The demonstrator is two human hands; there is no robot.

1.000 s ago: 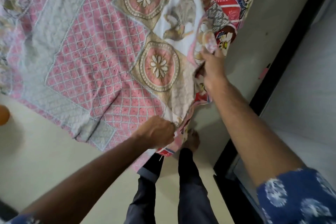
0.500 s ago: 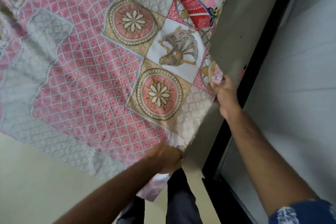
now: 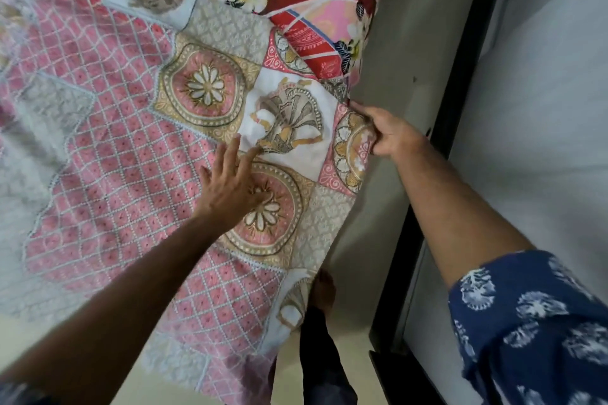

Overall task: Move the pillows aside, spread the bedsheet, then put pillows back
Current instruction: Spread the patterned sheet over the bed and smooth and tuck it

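Right hand (image 3: 391, 136) pinches the bedsheet (image 3: 131, 154) at its right edge; left hand (image 3: 235, 182) presses flat, fingers spread, just left of it.

Pale cream floor (image 3: 39, 335) fills the lower left, smooth and evenly lit. Right of the fingers, a grey wall (image 3: 411, 43) runs from the top of the view down toward the bottom. Beyond it, further right, a black frame (image 3: 460, 92) slants from the top down to the floor, where a dark base (image 3: 394, 378) juts out. Past the frame lies a light grey panel (image 3: 543, 108), soft daylight across it, faint horizontal bands showing.
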